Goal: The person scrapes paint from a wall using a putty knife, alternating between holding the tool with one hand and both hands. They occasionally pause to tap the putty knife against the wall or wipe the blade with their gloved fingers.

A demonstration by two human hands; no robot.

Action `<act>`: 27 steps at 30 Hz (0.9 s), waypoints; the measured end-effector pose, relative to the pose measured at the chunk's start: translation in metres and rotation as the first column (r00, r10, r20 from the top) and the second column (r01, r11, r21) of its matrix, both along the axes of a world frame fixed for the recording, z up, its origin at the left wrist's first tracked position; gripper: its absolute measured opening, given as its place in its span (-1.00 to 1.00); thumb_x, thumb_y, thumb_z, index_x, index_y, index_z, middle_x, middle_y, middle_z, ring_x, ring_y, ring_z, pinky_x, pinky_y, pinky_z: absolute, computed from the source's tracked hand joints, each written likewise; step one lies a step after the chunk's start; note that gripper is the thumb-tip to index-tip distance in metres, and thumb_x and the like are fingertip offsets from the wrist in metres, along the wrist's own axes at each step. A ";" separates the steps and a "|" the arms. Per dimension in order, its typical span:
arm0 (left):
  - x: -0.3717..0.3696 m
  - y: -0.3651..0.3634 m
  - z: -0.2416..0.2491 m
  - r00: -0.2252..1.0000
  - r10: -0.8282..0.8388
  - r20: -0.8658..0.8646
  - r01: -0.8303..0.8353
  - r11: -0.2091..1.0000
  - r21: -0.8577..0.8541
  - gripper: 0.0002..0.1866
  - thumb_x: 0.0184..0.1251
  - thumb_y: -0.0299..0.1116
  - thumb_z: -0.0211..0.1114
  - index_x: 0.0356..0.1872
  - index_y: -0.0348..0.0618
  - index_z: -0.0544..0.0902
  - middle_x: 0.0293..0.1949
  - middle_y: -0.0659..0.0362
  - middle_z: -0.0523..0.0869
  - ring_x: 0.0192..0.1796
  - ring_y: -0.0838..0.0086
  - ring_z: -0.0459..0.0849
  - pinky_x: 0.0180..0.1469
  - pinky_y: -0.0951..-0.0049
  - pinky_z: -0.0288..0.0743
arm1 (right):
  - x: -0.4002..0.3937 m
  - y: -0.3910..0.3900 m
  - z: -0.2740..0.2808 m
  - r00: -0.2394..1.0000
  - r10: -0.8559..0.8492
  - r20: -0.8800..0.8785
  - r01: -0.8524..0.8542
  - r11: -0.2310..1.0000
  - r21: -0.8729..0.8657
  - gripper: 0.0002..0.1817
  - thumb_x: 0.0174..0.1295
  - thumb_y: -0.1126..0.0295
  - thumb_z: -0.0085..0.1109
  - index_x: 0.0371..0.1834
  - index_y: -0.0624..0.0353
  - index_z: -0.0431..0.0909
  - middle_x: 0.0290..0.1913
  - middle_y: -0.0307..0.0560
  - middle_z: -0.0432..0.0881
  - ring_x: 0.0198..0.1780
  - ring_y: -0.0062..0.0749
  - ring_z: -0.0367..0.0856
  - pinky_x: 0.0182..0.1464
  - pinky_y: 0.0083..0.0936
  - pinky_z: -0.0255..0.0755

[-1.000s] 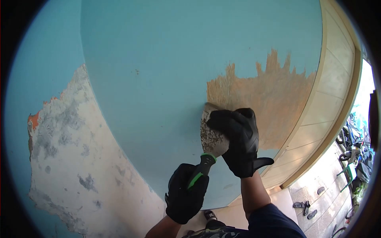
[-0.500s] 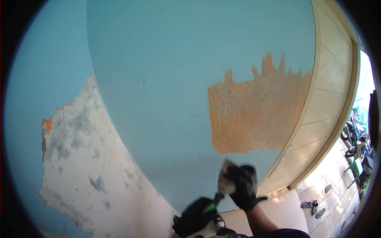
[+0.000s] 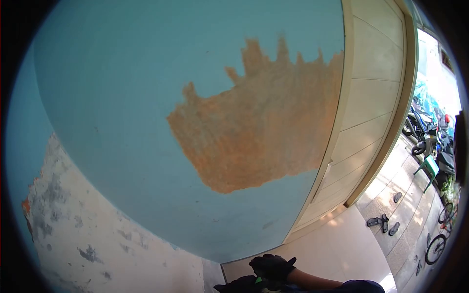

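Note:
Both hands wear black gloves and sit low, at the bottom edge of the head view. My left hand (image 3: 235, 285), partly cut off by the frame, is closed around the green handle of a scraper (image 3: 258, 280); only a bit of green shows and its blade is hidden. Just above and to the right, my right hand (image 3: 271, 268) has its fingers curled with the thumb sticking out. What it grips, if anything, is hidden. Ahead is a light blue wall (image 3: 132, 93) bearing a large brownish patch (image 3: 259, 127) with a jagged, streaked upper edge.
At left a bare whitish wall patch (image 3: 73, 229) has grey stains and peeling edges. A cream panelled door (image 3: 369, 102) stands at right. Beyond it are sandals (image 3: 376, 222), a green stool (image 3: 430, 167), motorbikes (image 3: 422, 129) and a bicycle wheel (image 3: 436, 249) on the tiled ground.
The view has turned right, so the wall patches sit further left. Both hands have dropped lower in view, and the scraper's blade, visible before beside my right hand, is now hidden.

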State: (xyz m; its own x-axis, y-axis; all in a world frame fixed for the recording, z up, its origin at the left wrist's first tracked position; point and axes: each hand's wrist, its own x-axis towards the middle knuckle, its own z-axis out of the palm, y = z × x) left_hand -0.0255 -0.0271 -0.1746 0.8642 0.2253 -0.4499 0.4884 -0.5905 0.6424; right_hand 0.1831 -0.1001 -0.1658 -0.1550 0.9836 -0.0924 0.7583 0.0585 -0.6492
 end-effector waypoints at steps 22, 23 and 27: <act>0.143 -0.024 0.008 0.746 0.417 0.519 -0.267 0.902 -0.340 -0.66 0.57 -0.33 0.11 0.25 -0.16 0.60 -0.08 0.16 0.73 -0.04 0.38 0.71 0.19 0.37 0.56 | 0.102 -0.071 0.039 0.180 -0.210 -0.961 0.296 0.943 -0.151 -0.46 0.58 0.33 -0.02 0.52 0.38 0.27 0.24 -0.04 0.63 0.07 -0.61 0.57 0.12 -0.66 0.46; 0.149 -0.027 0.007 0.797 0.509 0.326 -0.323 0.814 -0.483 -0.68 0.58 -0.30 0.12 0.21 -0.16 0.62 -0.09 0.18 0.72 -0.05 0.42 0.70 0.15 0.38 0.57 | 0.106 -0.073 0.043 0.195 -0.187 -0.963 0.303 0.945 -0.122 -0.47 0.58 0.33 -0.03 0.52 0.37 0.27 0.25 -0.03 0.62 0.06 -0.61 0.57 0.11 -0.66 0.46; 0.163 -0.033 0.046 0.753 0.654 -0.073 -0.447 0.428 -0.786 -0.68 0.58 -0.20 0.14 0.12 -0.20 0.64 -0.15 0.23 0.69 -0.10 0.53 0.66 0.00 0.44 0.59 | 0.119 -0.074 0.057 0.244 -0.097 -0.965 0.338 0.941 -0.009 -0.48 0.59 0.35 -0.06 0.52 0.37 0.28 0.29 -0.01 0.60 0.04 -0.62 0.58 0.10 -0.64 0.49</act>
State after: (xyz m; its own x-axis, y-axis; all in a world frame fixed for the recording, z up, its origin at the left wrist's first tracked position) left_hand 0.1371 -0.0603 -0.1283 0.7673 0.3801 -0.5164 0.3221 0.4679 0.8230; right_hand 0.3018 -0.1744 -0.1085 0.2105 0.9707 0.1162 -0.3857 0.1917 -0.9025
